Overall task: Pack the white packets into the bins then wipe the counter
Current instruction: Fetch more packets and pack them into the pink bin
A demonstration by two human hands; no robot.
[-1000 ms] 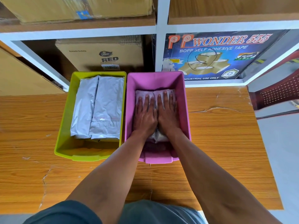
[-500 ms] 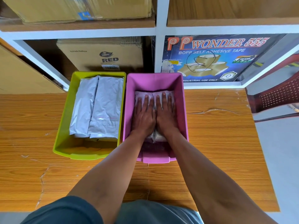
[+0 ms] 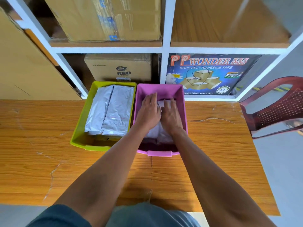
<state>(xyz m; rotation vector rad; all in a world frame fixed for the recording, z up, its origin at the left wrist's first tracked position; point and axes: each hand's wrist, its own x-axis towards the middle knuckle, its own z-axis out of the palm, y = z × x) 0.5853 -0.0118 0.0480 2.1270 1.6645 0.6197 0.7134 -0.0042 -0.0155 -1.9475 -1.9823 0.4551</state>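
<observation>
White packets (image 3: pixel 158 135) directly beneath both flat, open hands, left (image 3: pixel 148 110) and right (image 3: pixel 172 115), long axis along pink bin (image 3: pixel 184 112).

Pink bin (image 3: pixel 183 112): open-topped plastic tub, upright on the wooden counter (image 3: pixel 213 145), its left wall touching the green bin.
Packets in pink bin (image 3: pixel 159 131): white, crumpled, lying flat at the bottom, largely hidden under both hands.
Green bin (image 3: pixel 78 130): lime plastic tub, upright, just left of the pink one.
Packets in green bin (image 3: pixel 114 110): white, glossy, lying flat side by side lengthwise, more stacked beneath; they fill most of the bin.
Counter: wood-grain surface, scuffed with pale marks.
</observation>
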